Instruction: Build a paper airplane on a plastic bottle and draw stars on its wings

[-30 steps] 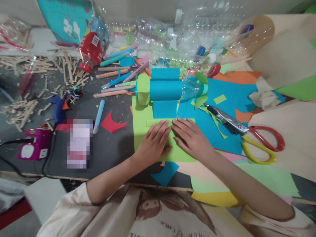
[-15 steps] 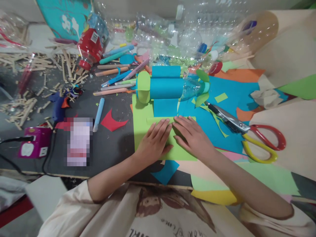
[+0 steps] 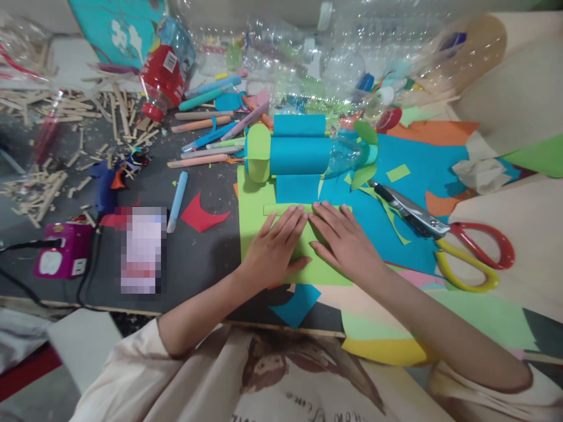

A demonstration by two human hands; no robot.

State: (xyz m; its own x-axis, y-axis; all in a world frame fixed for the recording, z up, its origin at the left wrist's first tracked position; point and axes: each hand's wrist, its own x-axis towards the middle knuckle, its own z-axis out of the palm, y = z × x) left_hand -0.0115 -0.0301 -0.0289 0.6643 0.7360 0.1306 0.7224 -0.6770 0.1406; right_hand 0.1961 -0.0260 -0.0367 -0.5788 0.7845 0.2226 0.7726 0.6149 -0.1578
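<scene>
My left hand [image 3: 275,246] and my right hand [image 3: 343,240] lie flat side by side on a light green paper sheet [image 3: 251,211], fingers stretched out. Their fingertips press on a thin rolled edge of that green paper [image 3: 281,208]. Just beyond stands a clear plastic bottle wrapped in blue paper [image 3: 303,153] with green paper discs at its ends. Blue paper [image 3: 413,170] lies under and to the right of the bottle.
Red and yellow scissors [image 3: 457,246] lie right of my hands. Markers [image 3: 206,140], wooden sticks [image 3: 48,176], a blue glue gun [image 3: 105,187], a magenta power block [image 3: 61,258], a red scrap [image 3: 202,215] and empty bottles [image 3: 334,64] crowd the left and back.
Both hands have slid slightly away from me over the green paper, pushing the rolled edge closer to the blue-wrapped bottle.
</scene>
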